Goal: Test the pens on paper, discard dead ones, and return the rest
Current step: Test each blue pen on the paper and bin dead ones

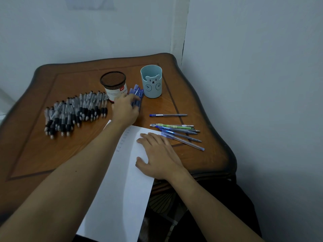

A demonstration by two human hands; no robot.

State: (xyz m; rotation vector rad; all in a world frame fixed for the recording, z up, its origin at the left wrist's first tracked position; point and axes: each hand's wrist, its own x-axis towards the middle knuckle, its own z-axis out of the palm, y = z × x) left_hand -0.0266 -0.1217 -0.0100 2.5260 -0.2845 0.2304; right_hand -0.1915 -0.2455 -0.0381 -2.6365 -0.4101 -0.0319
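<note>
I find my left hand (125,110) laid over the blue pens (138,91) on the table (73,154), beside the mesh cup (113,84). Its fingers (133,98) hide the barrels; I cannot tell whether they pinch one. My right hand (160,155) presses the paper (120,186), fingers apart and flat.

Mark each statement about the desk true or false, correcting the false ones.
1. The right hand lies flat on the paper. True.
2. Pens stick out of the bear cup. False: none show in it.
3. The left hand reaches the blue pens. True.
4. The black pens lie right of the paper. False: they lie left of it.
</note>
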